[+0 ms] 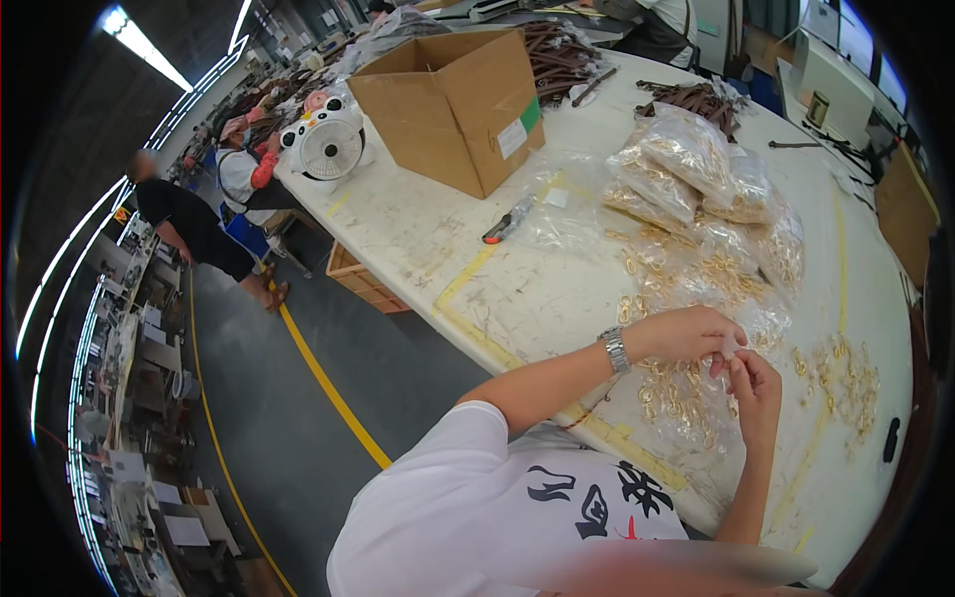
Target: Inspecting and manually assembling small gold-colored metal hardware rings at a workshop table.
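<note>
My left hand [688,332], with a metal watch [615,350] at its wrist, and my right hand [754,386] meet above the work table [418,239]. Between their fingertips is a small whitish, translucent piece [730,346], perhaps plastic film; its kind is unclear. Both hands are closed in a pinch. Beneath them a clear plastic bag [711,423] lies with gold-coloured clasps [668,393] on and about it. Stacked just beyond are filled plastic bags [686,154] of similar gold pieces. More loose gold clasps [841,383] are spread to the right.
A cardboard box [453,114] stands at the far side, near a white fan [330,147]. A utility knife [508,220] lies beside clear plastic wrap [572,214]. Brown straps [696,104] are heaped farther back. A person in black [194,224] stands in the aisle on the left.
</note>
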Demonstrator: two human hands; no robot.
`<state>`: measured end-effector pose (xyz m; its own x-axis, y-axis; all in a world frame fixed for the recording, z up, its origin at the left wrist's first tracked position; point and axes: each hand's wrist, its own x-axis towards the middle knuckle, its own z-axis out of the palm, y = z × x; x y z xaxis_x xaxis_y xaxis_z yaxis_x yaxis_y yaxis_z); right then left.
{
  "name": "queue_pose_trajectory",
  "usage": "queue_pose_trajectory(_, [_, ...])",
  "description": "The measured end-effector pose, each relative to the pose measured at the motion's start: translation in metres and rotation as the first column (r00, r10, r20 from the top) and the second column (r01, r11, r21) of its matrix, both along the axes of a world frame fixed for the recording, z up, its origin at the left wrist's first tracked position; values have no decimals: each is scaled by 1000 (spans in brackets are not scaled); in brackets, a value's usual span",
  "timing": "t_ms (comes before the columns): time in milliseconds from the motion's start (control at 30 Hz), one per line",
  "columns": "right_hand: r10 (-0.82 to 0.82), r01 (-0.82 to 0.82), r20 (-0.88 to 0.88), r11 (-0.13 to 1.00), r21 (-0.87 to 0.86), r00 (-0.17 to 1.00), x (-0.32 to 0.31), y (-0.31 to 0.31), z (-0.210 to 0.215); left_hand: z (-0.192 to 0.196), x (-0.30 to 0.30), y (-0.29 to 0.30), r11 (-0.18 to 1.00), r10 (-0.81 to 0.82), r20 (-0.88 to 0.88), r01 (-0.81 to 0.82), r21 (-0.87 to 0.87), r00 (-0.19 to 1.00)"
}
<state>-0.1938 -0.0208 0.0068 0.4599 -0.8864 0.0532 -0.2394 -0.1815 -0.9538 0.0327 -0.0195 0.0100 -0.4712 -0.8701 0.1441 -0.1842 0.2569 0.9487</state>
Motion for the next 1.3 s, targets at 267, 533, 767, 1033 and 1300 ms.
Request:
queue_pose_trajectory(267, [-44, 41, 72, 998, 49, 996, 0, -13, -15, -12, -17, 3, 1000, -28, -115, 26, -18, 993])
queue_pose_trajectory(533, [-172, 164, 186, 985, 56, 967, 1, 2, -9, -13, -37, 16, 979, 201, -125, -203, -3, 972])
queue_pose_trajectory(767, [-221, 216, 207, 975, 47, 953, -1, -10, 2, -20, -15, -1, 950, 313, -36, -313, 14, 949])
queue_pose_trajectory(1033, [-112, 102, 205, 993, 57, 972, 4, -5, 2, 2, -4, -6, 927, 257, 126, -282, 246, 958])
queue_pose_trajectory(1300, [-118, 105, -48, 971, -214, 992, 0, 3, -5, 4, -16, 9, 970, 21, -136, 13, 244, 990])
